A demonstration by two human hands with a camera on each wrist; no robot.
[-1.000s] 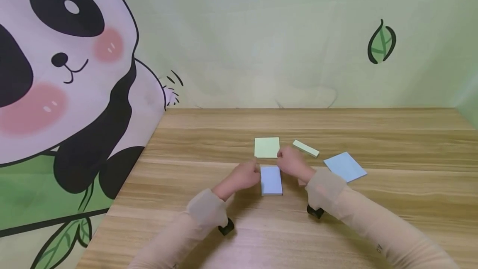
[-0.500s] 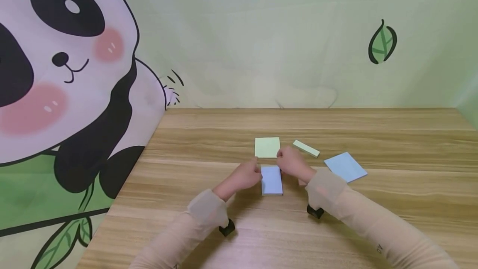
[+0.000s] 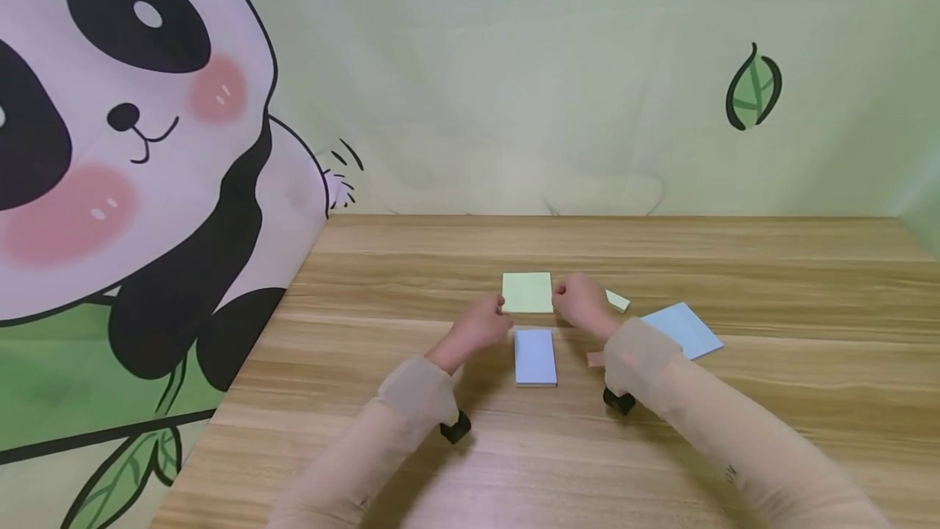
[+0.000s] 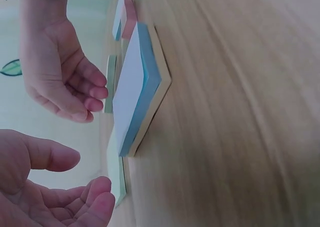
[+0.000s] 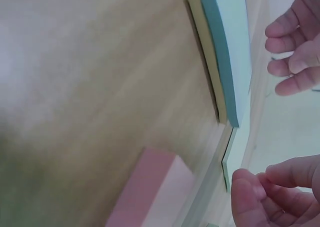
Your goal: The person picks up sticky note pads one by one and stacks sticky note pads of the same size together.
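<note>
A narrow blue sticky-note pad (image 3: 535, 356) lies flat on the wooden table (image 3: 411, 268); the wrist views show a yellow layer under its blue top (image 4: 132, 87) (image 5: 232, 42). Just beyond it lies a square green pad (image 3: 526, 292) (image 4: 117, 172). My left hand (image 3: 499, 318) (image 4: 87, 172) hovers at the green pad's near left corner, fingers relaxed and holding nothing. At that pad's right edge my right hand (image 3: 561, 296) (image 5: 255, 184) hangs loosely curled, also holding nothing. It hides most of a small green pad (image 3: 618, 301).
A larger blue pad (image 3: 683, 330) lies to the right. A pink pad (image 3: 595, 358) (image 5: 150, 187) shows partly beside my right wrist. A panda-print cloth (image 3: 147, 186) hangs along the table's left side and back.
Both hands have left the sides of the narrow blue pad and moved forward to either side of the green square pad. The right hand now covers most of the small green pad.
</note>
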